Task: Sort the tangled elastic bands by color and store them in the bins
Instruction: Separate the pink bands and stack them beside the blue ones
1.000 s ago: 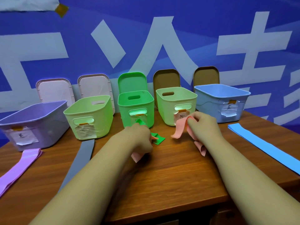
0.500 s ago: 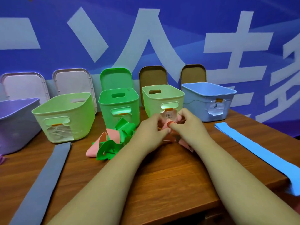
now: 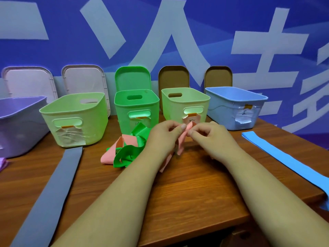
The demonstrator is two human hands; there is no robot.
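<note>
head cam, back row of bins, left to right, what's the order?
purple bin → large pale green bin → bright green bin → small pale green bin → blue bin

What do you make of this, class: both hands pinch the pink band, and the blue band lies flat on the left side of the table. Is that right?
One slip. The head view shows the blue band lying flat on the table's right side; the grey band lies on the left. The left hand and right hand do pinch the pink band.
</note>
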